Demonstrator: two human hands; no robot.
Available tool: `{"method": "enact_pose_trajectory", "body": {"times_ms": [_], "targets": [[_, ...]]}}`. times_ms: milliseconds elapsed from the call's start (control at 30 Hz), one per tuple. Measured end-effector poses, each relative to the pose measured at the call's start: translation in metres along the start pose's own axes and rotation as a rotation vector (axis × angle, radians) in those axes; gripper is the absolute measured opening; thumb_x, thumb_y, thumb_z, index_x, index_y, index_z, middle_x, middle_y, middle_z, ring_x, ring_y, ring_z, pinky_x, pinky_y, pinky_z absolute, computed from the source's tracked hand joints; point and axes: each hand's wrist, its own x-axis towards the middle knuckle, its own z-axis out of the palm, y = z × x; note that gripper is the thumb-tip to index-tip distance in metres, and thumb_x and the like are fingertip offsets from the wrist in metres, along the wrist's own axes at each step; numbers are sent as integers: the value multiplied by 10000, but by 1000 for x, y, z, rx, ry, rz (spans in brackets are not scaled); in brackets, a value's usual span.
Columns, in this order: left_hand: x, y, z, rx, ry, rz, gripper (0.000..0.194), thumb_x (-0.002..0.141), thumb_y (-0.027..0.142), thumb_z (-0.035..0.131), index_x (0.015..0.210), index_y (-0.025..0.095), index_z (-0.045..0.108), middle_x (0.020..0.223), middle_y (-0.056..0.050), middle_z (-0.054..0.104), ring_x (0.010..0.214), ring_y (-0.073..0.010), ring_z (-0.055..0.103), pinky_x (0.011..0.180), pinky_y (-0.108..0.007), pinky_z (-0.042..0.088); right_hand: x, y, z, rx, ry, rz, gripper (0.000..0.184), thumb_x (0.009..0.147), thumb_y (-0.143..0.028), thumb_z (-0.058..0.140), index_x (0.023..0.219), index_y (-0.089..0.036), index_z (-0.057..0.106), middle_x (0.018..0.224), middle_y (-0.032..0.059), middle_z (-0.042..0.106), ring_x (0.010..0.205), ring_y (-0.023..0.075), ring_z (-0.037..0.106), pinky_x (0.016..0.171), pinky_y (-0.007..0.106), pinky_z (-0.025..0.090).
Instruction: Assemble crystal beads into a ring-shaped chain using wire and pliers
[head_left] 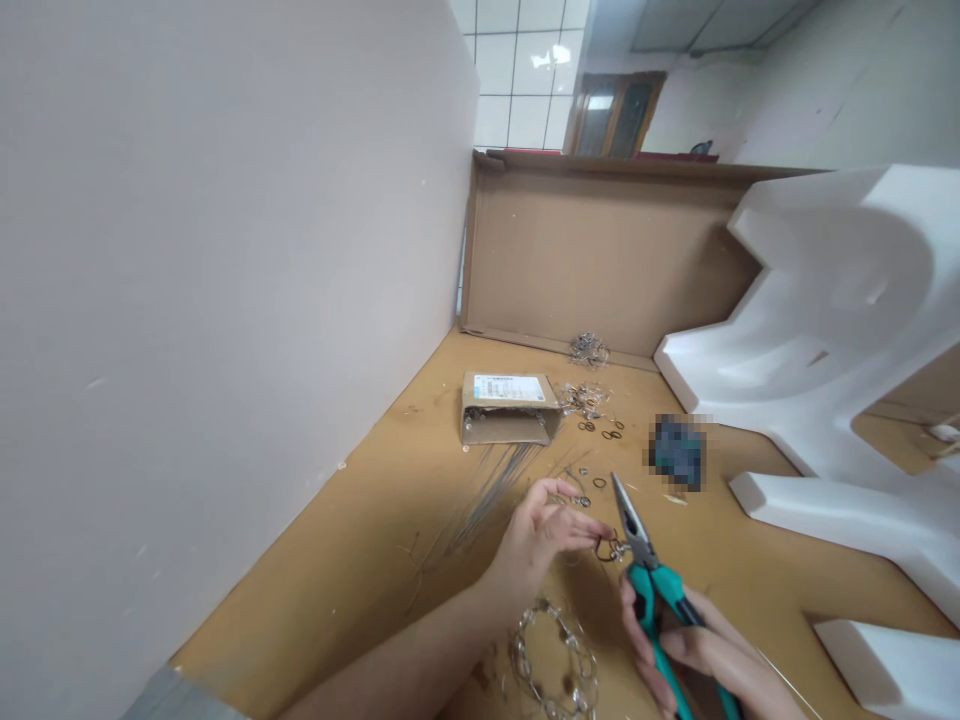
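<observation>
My left hand point(541, 535) pinches a small dark metal ring point(607, 549) between thumb and fingertips, just above the brown tabletop. My right hand point(694, 655) grips needle-nose pliers point(651, 580) by their teal handles, the pointed jaws angled up and left, close beside the ring. A looped chain of linked wire rings and beads point(553, 665) lies on the table below my left wrist. A bundle of thin straight wires point(491, 490) fans out on the table ahead of my left hand.
A small open cardboard box point(508, 408) lies on the table, with loose rings point(600, 425) and a wire pile point(589, 350) beyond it. A white board point(225, 300) walls the left, cardboard point(600, 260) the back, white foam shapes point(825, 340) the right.
</observation>
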Motion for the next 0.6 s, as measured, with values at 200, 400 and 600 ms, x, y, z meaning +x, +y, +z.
{"method": "enact_pose_trajectory", "body": {"times_ms": [200,400,600], "targets": [[6,3,-4,39,79,-90,519,785,641,435,929,143,463,843,-165,700,797,-224,665,780,-384,478,-16,-21,-13,-167,245,-83,285,682,-376,554,912,-208,565,678,12,579,497,147,516,497,290,424],[15,3,-13,203,152,-49,278,654,278,726,832,143,561,899,-100,692,848,-179,644,834,-328,468,-12,-10,-50,-1189,655,108,391,674,-325,505,1054,-235,529,956,77,650,846,297,602,724,368,422],[20,12,-25,344,169,-18,193,638,239,722,779,135,641,796,-57,693,766,-154,640,776,-286,477,-8,8,-76,-1599,779,291,421,735,-382,418,1101,-205,524,1043,124,600,982,331,553,780,421,419]]}}
